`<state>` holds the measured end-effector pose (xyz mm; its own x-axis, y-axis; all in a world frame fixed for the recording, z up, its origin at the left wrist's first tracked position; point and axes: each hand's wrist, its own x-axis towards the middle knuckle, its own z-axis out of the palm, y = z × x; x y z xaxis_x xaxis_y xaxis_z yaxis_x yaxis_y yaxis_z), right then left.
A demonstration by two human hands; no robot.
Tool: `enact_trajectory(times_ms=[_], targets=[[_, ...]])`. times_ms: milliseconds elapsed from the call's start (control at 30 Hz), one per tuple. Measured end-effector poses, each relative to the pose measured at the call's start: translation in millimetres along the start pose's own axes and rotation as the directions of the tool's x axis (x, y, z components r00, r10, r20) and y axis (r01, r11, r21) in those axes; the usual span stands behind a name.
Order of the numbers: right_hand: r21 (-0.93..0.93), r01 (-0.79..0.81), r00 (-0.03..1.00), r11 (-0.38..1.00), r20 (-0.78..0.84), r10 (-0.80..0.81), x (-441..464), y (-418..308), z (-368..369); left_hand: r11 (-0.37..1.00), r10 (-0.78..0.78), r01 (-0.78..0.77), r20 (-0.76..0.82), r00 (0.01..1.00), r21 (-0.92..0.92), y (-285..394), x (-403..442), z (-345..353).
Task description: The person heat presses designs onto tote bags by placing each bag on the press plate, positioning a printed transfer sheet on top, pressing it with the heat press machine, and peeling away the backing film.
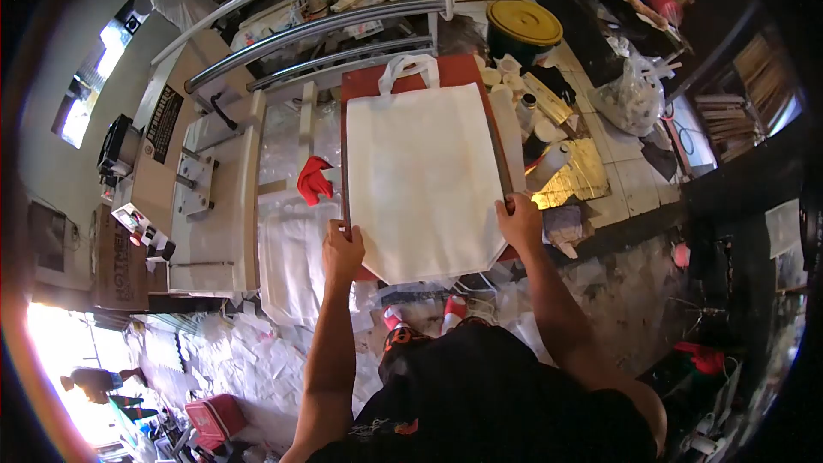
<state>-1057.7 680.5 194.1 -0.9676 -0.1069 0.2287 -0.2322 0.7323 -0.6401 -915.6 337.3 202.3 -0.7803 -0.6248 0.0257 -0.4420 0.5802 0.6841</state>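
A white tote bag (424, 184) lies flat on a red board (358, 84), its handles (410, 64) up at twelve o'clock. Reckoning from the bag's middle, the left hand (344, 249) is closed on its edge at eight o'clock and the right hand (519, 221) grips the opposite edge at four. A red cloth (315, 180) sits near nine o'clock, a gold sheet (590, 170) at three, and a yellow lid (525, 21) at one.

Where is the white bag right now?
In the head view, the white bag lies at centre on a reddish board, between the left hand and the right hand.
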Motion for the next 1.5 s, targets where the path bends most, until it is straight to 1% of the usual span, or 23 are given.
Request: enact_trajectory(times_ms=[133, 300, 700, 767, 800, 833, 867, 900, 967, 1000, 1033, 1067, 1100, 1133, 1167, 1200, 1233, 1267, 1300, 1333, 1400, 1433, 1500], targets=[[0.016, -0.031, 0.999, 0.999, -0.016, 0.031, -13, 16, 19, 0.995, -0.086, 0.087, 0.028, 0.996, -0.050, -6, -4, 4], [0.269, -0.073, 0.993, 0.960, -0.068, 0.095, -15, 15, 18, 0.990, -0.019, 0.017, -0.009, 1.000, -0.141, -2, -1, 7], [0.325, 0.004, 0.992, 0.946, -0.117, 0.036, -14, 31, 27, 0.984, -0.067, 0.073, 0.043, 0.997, -0.165, -29, 9, 10], [0.343, -0.122, 0.982, 0.931, -0.095, 0.164, -14, 36, 9, 0.973, -0.102, 0.112, 0.058, 0.993, -0.203, -51, 7, 4], [0.415, -0.094, 0.963, 0.905, -0.194, 0.189, -16, 74, 16, 0.960, -0.136, 0.151, 0.077, 0.988, -0.237, -65, 3, -3], [0.172, -0.293, 0.939, 0.941, -0.133, 0.317, -15, 76, -5, 0.956, -0.112, 0.136, 0.104, 0.988, -0.259, -82, -5, -13], [0.219, -0.286, 0.934, 0.933, -0.154, 0.323, -25, 111, -4, 0.908, -0.153, 0.189, 0.124, 0.980, -0.374, -90, -21, -26], [-0.150, -0.385, 0.915, 0.911, -0.193, 0.355, -43, 125, -7, 0.845, -0.198, 0.249, 0.156, 0.968, -0.474, -102, -41, -38], [-0.003, -0.388, 0.909, 0.922, -0.168, 0.382, -88, 190, 25, 0.840, -0.240, 0.309, 0.206, 0.949, -0.446, -142, -88, -55], [-0.066, -0.402, 0.916, 0.913, -0.049, 0.399, -108, 186, 35, 0.843, -0.312, 0.384, 0.238, 0.920, -0.376, -159, -115, -62], [0.021, -0.159, 0.984, 0.987, -0.080, 0.160, -140, 232, 78, 0.880, -0.333, 0.402, 0.273, 0.903, -0.253, -225, -144, -53], [0.095, -0.304, 0.952, 0.948, 0.066, 0.299, -156, 187, 85, 0.983, -0.171, 0.184, 0.310, 0.935, -0.014, -236, -179, -66], [-0.099, -0.287, 0.937, 0.953, 0.180, 0.301, -161, 171, 112, 0.808, -0.453, 0.575, 0.488, 0.746, -0.128, -319, -221, -51], [-0.285, -0.238, 0.900, 0.929, 0.295, 0.321, -167, 161, 142, 0.868, -0.475, 0.480, 0.503, 0.723, 0.129, -340, -262, -63], [0.097, -0.319, 0.916, 0.943, 0.288, 0.280, -183, 148, 176, 0.902, -0.429, 0.337, 0.468, 0.773, 0.271, -374, -314, -67], [-0.171, -0.013, 0.945, 0.985, 0.321, 0.068, -176, 120, 185, 0.899, -0.438, 0.367, 0.487, 0.756, 0.238, -435, -378, -69], [-0.240, 0.333, 0.929, 0.912, 0.249, -0.274, -187, 152, 236, 0.849, -0.526, 0.384, 0.507, 0.683, 0.363, -405, -399, -89], [-0.293, 0.260, 0.950, 0.920, 0.248, -0.189, -181, 122, 243, 0.797, -0.602, 0.473, 0.549, 0.580, 0.375, -400, -421, -108], [-0.365, 0.292, 0.956, 0.884, 0.145, -0.255, -178, 137, 278, 0.733, -0.665, 0.557, 0.583, 0.466, 0.391, -398, -438, -121], [-0.436, 0.311, 0.946, 0.844, 0.059, -0.318, -188, 161, 310, 0.670, -0.727, 0.604, 0.549, 0.413, 0.432, -391, -455, -134], [-0.431, 0.218, 0.975, 0.876, 0.056, -0.214, -181, 157, 335, 0.567, -0.798, 0.684, 0.511, 0.319, 0.459, -428, -504, -153], [-0.422, 0.180, 0.984, 0.889, 0.059, -0.171, -179, 151, 341, 0.552, -0.807, 0.688, 0.510, 0.298, 0.471, -429, -511, -161], [-0.411, 0.122, 0.992, 0.904, 0.066, -0.105, -179, 147, 351, 0.596, -0.800, 0.657, 0.416, 0.432, 0.462, -419, -512, -181]])
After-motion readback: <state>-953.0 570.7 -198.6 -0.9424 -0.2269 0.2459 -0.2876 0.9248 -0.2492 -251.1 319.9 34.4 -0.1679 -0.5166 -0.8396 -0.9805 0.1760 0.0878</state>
